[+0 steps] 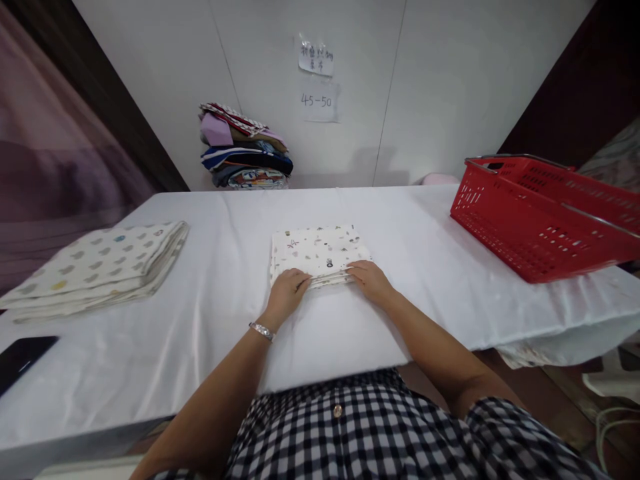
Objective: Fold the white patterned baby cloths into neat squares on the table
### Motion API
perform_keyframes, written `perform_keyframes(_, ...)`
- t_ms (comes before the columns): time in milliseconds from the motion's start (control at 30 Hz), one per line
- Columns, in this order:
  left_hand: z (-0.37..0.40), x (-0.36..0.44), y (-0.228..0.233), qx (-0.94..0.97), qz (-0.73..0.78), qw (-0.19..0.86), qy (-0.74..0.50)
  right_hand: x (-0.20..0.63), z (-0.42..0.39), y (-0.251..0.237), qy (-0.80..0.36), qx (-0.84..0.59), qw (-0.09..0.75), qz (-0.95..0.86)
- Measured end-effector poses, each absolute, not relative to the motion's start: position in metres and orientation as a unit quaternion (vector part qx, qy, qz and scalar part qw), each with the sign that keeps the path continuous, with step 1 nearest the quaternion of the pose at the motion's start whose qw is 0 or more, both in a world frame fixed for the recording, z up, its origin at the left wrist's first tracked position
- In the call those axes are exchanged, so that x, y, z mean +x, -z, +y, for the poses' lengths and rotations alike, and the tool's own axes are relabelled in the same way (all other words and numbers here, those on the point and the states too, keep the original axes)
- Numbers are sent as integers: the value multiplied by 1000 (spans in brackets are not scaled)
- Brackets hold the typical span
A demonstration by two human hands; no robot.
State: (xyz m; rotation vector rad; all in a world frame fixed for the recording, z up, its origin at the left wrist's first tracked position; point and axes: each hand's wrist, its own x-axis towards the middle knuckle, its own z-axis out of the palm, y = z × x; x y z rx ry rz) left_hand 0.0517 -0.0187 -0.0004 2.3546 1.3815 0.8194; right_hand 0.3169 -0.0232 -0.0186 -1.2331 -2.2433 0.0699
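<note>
My left hand (286, 288) and right hand (369, 279) rest on the near edge of a folded cloth (316, 252) at the centre of the frame, on a white table (200, 333). The fingers of both hands lie flat and close together, tips pressed on the cloth's layered edge; I cannot tell whether the thumbs are tucked under it. A bracelet (263, 331) circles my left wrist. At the left of the frame lies a second folded cloth (100, 267) with a pale spotted print, well apart from my hands, and a dark phone (23, 357) sits at the lower left edge. A red basket (545, 213) stands at the right. At the upper centre, a stack of fabrics (245, 150) leans against the wall beneath two paper notes (317, 80).
</note>
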Motion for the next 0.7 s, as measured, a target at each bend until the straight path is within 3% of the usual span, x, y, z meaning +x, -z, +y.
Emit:
perform_keyframes(533,-19,54,1,813,489,142,-284,318,-19,15,-76,-492,304,-812)
perform_keyframes(700,-19,55,0,808,495,143,-286,318,-19,10,-104,-546,267,-787)
